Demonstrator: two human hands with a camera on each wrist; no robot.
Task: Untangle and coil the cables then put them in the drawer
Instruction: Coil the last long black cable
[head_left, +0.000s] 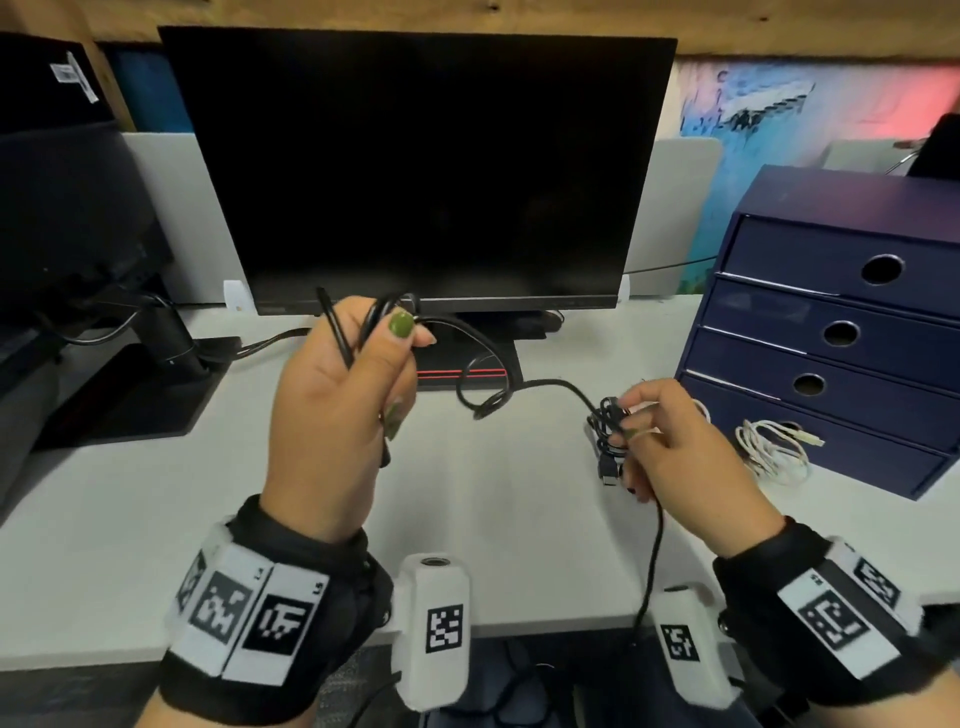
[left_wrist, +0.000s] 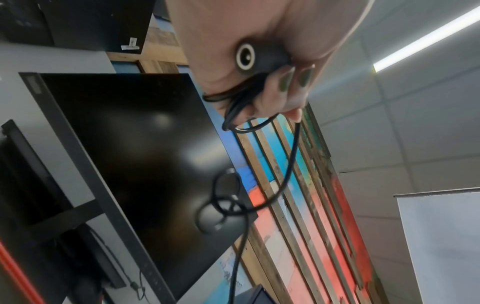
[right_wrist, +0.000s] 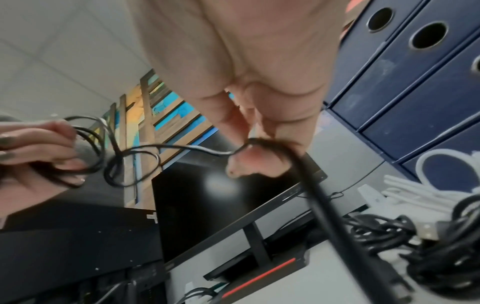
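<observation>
Above the table (head_left: 519, 493), I am holding the black cable (head_left: 540, 385). Left hand (head_left: 332, 415) is curling around its loops. Right hand (head_left: 670, 441) is pinching the knot, so I am pulling gently. Drawers (head_left: 831, 332) are sitting closed beside.

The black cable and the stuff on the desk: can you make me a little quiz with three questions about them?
1. True or false: both hands hold the black cable up off the desk.
2. Which cable lies on the desk in front of the blue drawer box? A) a white one B) a red one C) a green one
3. Fill in: all the drawers of the box are ____.

Key:
1. True. The left hand grips loops of it; the right hand pinches it farther along.
2. A, the white cable.
3. Closed.
</observation>
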